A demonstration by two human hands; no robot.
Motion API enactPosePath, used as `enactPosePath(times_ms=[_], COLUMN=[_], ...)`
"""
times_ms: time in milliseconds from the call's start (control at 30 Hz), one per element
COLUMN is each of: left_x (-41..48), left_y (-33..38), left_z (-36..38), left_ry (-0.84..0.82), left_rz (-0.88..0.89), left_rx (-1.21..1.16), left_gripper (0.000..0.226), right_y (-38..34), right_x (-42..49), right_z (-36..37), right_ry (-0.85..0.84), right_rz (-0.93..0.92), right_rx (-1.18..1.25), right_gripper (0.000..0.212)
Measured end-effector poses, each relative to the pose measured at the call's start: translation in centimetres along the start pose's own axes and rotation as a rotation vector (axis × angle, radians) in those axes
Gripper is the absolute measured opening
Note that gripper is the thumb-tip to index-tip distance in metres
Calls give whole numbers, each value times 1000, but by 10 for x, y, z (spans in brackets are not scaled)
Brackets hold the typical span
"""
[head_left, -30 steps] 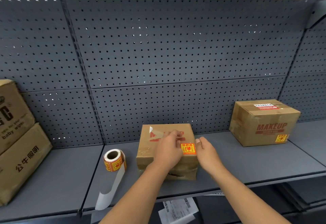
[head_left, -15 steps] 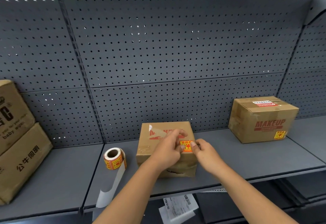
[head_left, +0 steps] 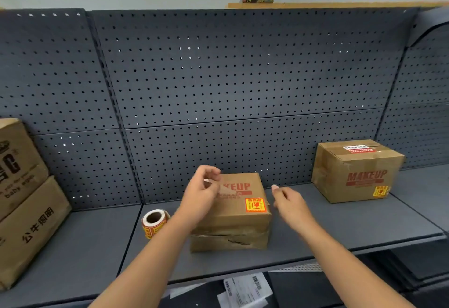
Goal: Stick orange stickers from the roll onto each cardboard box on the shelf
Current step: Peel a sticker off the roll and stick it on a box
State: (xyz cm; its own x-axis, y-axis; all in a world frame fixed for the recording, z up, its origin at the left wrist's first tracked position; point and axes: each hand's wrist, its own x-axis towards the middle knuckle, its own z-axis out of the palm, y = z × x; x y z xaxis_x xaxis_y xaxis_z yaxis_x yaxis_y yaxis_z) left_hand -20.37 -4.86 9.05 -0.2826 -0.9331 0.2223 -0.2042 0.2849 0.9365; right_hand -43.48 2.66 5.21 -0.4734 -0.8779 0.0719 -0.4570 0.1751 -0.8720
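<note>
Two hands out. Left hand [head_left: 202,192]: fingers curled toward the thumb at the middle box's [head_left: 233,222] upper left corner; can't tell if they pinch anything. Right hand [head_left: 290,202]: fingers loose, slightly spread, just right of that box, not touching it. Grey metal shelf [head_left: 340,227], perforated back panel [head_left: 243,77].

Count:
- Four cardboard boxes: middle, right box [head_left: 340,174], two stacked boxes [head_left: 26,232] at left.
- Two orange stickers: middle sticker [head_left: 255,205], right sticker [head_left: 380,191].
- One sticker roll [head_left: 154,224], left of the middle box.

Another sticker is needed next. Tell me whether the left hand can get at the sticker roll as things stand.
Probably yes. The sticker roll stands on the shelf just left of the middle box, near the left hand, nothing between them.
</note>
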Motion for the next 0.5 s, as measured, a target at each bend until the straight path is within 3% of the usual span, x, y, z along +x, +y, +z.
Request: enactPosePath(times_ms=[133, 267, 367, 500], left_x=[4, -4, -13, -18], left_y=[-14, -30, -33, -32], left_z=[-25, -24, -15, -12], left_ry=[221, -25, -133, -92], left_rz=[20, -265, -390, -394], left_rx=[318, 615, 540, 472], left_gripper=[17, 61, 87, 93], right_y=[-11, -4, 4, 6], right_x=[8, 0, -13, -28], right_z=[2, 13, 23, 35], right_ry=[-122, -263, -326, -289], right_rz=[31, 119, 186, 185], right_rx=[-28, -22, 177, 359], right_gripper=[37, 38, 45, 38])
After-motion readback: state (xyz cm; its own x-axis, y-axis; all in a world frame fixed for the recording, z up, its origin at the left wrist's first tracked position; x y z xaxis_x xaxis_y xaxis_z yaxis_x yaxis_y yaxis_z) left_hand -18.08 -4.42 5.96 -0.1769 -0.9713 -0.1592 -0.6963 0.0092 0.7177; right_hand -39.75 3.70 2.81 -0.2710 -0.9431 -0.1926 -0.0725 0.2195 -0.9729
